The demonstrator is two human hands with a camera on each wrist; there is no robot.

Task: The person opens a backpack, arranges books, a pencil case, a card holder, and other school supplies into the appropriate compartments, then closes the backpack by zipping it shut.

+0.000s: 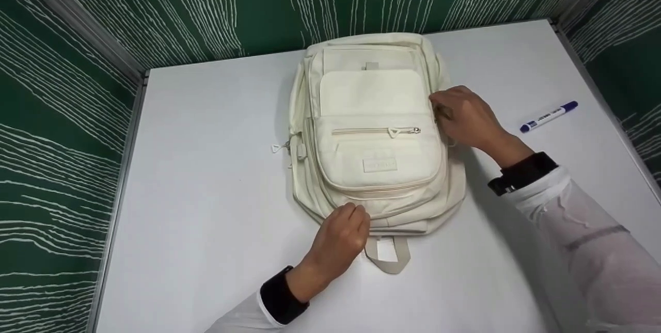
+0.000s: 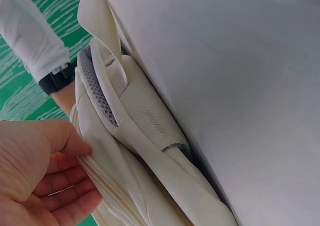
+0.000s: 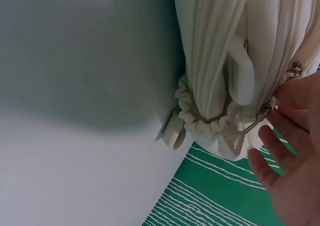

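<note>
A cream backpack [image 1: 374, 93] lies front side up on the white table, its carry loop [image 1: 391, 266] toward me. At the near end my left hand [image 1: 338, 242] pinches the fabric edge beside a zipper seam [image 2: 107, 183], thumb on top and fingers below. My right hand [image 1: 467, 119] is at the bag's right side. There, in the right wrist view, its thumb and index finger pinch a metal zipper pull [image 3: 265, 109], the other fingers held loosely. A second zipper slider [image 3: 295, 70] sits just above. The front pocket's zipper [image 1: 377, 131] is closed.
On the table's right lies a white marker [image 1: 549, 116] with blue ends. Green panels with white lines [image 1: 268, 8] border the white tabletop [image 1: 206, 193] at the back and sides. A triangular zipper pull [image 1: 277, 148] sticks out on the bag's left.
</note>
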